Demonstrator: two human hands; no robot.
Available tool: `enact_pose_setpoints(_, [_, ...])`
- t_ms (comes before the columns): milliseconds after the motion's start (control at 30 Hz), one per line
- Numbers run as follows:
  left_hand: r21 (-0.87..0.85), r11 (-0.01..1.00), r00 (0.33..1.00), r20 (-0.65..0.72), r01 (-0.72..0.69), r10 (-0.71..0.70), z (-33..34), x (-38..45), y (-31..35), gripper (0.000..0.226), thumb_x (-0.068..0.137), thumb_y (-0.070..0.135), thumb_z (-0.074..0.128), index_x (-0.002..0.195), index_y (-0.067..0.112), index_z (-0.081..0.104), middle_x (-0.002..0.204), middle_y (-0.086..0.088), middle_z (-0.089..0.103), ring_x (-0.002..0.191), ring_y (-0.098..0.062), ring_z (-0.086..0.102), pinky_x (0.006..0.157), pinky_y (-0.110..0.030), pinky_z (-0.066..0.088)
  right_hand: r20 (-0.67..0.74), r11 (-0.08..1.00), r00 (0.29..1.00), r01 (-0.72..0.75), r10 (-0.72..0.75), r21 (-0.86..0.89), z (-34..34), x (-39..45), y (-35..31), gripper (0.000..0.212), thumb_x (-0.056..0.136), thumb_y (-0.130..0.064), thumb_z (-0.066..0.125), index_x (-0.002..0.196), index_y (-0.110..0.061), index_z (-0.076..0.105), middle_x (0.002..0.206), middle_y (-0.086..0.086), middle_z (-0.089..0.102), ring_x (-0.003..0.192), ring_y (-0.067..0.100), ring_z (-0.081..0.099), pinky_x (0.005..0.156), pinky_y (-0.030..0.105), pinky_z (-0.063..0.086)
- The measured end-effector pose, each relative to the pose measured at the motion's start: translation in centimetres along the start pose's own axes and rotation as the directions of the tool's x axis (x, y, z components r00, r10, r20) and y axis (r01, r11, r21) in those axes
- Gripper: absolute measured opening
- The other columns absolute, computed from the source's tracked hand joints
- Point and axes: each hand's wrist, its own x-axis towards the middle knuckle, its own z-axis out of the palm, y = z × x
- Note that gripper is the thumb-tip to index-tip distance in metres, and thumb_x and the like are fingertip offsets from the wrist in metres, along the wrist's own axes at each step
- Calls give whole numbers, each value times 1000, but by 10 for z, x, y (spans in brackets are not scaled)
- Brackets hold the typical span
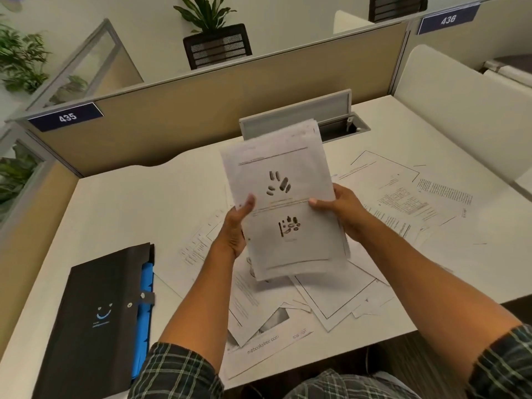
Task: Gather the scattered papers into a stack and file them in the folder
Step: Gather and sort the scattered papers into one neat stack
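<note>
A white counter (144,197) is seen from above, bounded at the back by a tan partition (201,110) bearing a blue plate numbered 435 (66,117). Loose papers (403,203) are scattered over the middle and right of the counter, overlapping one another, some reaching its near edge. A black folder (95,318) is laid closed on the left part of the counter, well apart from the hands, with blue dividers (145,306) showing along its right edge and a strap fastened across them. A stack of papers (285,203) is held up above the scattered sheets, tilted slightly, its top sheet printed with two groups of small dark objects. The stack is gripped at its left edge by the left hand (234,226), the thumb laid on the top sheet and the fingers hidden behind. Its right edge is gripped by the right hand (342,211), thumb on the front and fingers curled behind. Behind the stack an open grey cable flap (296,113) is set into the counter. Checked sleeves (178,372) are rolled above both forearms.
</note>
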Motion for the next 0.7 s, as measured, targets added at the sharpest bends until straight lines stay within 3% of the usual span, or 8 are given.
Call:
enact_pose_setpoints(67, [147, 986, 989, -109, -79, 96, 7, 3, 7, 78, 63, 34, 94, 131, 11, 65, 123, -11, 74, 118, -32, 68, 104, -59, 51, 22, 994, 994, 106, -106, -6, 4, 0, -11, 39, 85, -20, 83, 121, -15, 70, 112, 7, 77, 100, 30, 76, 81, 46, 64])
enact_pose_setpoints(167, [141, 971, 966, -142, -195, 215, 10, 3, 19, 57, 62, 20, 93, 116, 15, 74, 114, -10, 77, 108, -31, 72, 91, -54, 59, 3, 973, 973, 232, -232, -2, 11, -1, -24, 32, 80, -25, 83, 110, -25, 74, 106, 1, 76, 95, 23, 75, 76, 38, 64])
enact_pose_setpoints(300, [180, 952, 962, -75, -246, 263, 6, 0, 19, 44, 68, 24, 91, 110, 21, 77, 113, -10, 76, 105, -33, 72, 84, -52, 62, 11, 961, 961, 275, -275, -21, 10, -6, -20, 50, 65, -35, 89, 111, -20, 73, 106, 3, 76, 97, 25, 75, 77, 39, 64])
enact_pose_setpoints(400, [204, 969, 983, -90, -138, 159, 3, -3, 2, 58, 60, 25, 95, 114, 13, 75, 113, -11, 76, 107, -36, 72, 87, -55, 61, 44, 978, 978, 204, -202, -49, 6, -9, 1, 63, 61, -36, 90, 118, -18, 70, 110, 5, 77, 103, 27, 75, 80, 45, 64])
enact_pose_setpoints(500, [268, 960, 992, -76, -78, 102, 2, -4, -12, 65, 58, 26, 96, 117, 11, 73, 112, -10, 77, 105, -32, 73, 91, -54, 60, 49, 988, 991, 130, -126, -88, 4, -8, 23, 57, 65, -32, 91, 116, -18, 71, 108, 4, 78, 101, 25, 75, 84, 51, 64])
enact_pose_setpoints(600, [334, 938, 989, -78, -93, 126, 3, 2, -12, 52, 65, 30, 93, 113, 21, 74, 108, -4, 79, 99, -22, 76, 82, -43, 63, 10, 991, 996, 94, -93, -96, 4, -4, 30, 53, 68, -37, 89, 115, -19, 72, 106, 3, 78, 99, 23, 76, 84, 50, 64])
enact_pose_setpoints(700, [365, 921, 976, -111, -134, 186, 5, 9, -4, 35, 73, 34, 90, 103, 25, 76, 100, 4, 80, 90, -12, 77, 69, -25, 61, 54, 985, 993, 116, -109, -128, -1, 1, 29, 50, 70, -42, 90, 115, -28, 71, 109, -4, 78, 100, 17, 76, 82, 40, 65])
